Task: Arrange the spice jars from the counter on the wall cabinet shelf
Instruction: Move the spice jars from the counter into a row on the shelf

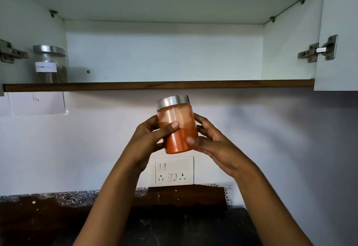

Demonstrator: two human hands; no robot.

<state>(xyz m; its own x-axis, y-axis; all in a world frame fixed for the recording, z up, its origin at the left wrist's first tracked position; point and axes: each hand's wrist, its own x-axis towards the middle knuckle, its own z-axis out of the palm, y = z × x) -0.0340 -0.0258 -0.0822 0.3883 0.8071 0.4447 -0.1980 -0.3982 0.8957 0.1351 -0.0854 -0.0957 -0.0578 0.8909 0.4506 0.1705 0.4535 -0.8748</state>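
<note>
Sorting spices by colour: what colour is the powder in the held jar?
Orange-red powder in the held jar, head view.

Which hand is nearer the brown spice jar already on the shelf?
Left. The left hand holds the orange jar on the side toward the brown jar; the right hand holds its far side.

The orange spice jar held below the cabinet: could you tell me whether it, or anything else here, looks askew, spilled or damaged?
Only slightly: the orange spice jar, gripped between the left hand and right hand, leans a little left. Its lid is on and nothing has spilled. The brown spice jar stands upright on the shelf.
</note>
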